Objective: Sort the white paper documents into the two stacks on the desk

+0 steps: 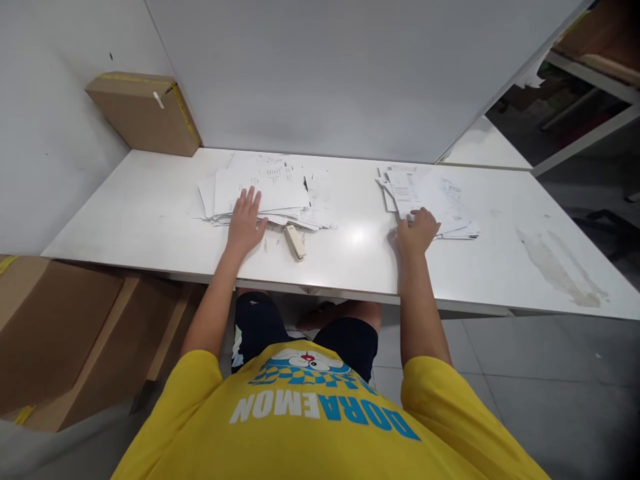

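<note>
"Yellow came first, on the near side?"

"Yes, the shirt [320,457]. Past it was the white bench [350,267], and nearest on that lay what looked like a beige stapler [295,243], its far end at the left paper pile [265,192]. I judged it stiff, best gripped around its body."

"And the hands?"

"The left hand [245,230] lay palm down with its fingers spread, over the near edge of that pile. To the right, the right hand [418,233] had its fingers bent at the near edge of the right paper pile [423,193]; I couldn't tell whether it pinched a sheet."

"How would the papers have handled?"

"Light and limp, I thought, easy to crease, with loose sheets apt to slip over one another. Both piles had uneven edges. A flat palm suited steadying them; for lifting, I'd have taken several sheets by a near edge, between thumb and fingers."

"Anything farther?"

"A cardboard box [143,113] in the bench's far left corner, against the wall."
</note>
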A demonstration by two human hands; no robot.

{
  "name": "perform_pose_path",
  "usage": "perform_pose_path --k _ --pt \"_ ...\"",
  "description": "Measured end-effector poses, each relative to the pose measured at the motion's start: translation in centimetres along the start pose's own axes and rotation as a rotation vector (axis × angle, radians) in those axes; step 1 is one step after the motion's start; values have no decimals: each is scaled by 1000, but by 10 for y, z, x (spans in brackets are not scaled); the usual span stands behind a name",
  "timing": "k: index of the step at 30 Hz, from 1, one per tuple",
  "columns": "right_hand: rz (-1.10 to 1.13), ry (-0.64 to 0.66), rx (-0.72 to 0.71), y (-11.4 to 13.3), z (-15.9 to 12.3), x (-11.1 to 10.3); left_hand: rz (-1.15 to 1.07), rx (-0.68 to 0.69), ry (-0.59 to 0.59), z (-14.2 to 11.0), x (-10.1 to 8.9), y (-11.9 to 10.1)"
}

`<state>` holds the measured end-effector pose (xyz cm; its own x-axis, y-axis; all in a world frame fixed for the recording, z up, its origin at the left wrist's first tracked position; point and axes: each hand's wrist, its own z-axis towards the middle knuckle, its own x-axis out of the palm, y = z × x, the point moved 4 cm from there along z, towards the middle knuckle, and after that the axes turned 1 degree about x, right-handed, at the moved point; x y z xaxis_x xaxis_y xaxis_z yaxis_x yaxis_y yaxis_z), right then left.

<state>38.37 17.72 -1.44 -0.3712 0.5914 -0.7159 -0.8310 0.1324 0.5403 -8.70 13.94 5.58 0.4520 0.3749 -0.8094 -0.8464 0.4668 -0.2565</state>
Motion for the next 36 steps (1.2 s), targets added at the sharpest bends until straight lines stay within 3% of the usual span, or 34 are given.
perform_pose_path --k 4,7,9,13,16,22,25,28,31,34,36 --pt "136 -47 4 16 -22 -12 62 117 185 6 -1 23" --pt "375 -45 24 46 -45 -17 105 227 143 -1 -7 9" --pt "591 88 101 74 -62 -13 95 300 85 -6 -8 -9" --pt "1116 595 400 134 -94 12 5 418 51 -10 0 -42" --pt "1298 739 476 160 -105 21 -6 412 102 -8 7 -44" --pt "1317 564 517 148 -113 18 177 20 206 -3 -5 14" --pt "1301 507 542 141 -118 14 194 47 245 -9 -14 28" --pt "1254 456 545 138 -123 13 192 92 146 -17 -23 20" --pt "1218 369 511 132 -130 12 177 46 -6 -29 -29 0" --pt "1222 271 497 123 -139 7 157 -11 -115 -41 -22 -23" --pt "1259 189 514 119 -144 -1 143 -38 -125 -45 -12 -36"
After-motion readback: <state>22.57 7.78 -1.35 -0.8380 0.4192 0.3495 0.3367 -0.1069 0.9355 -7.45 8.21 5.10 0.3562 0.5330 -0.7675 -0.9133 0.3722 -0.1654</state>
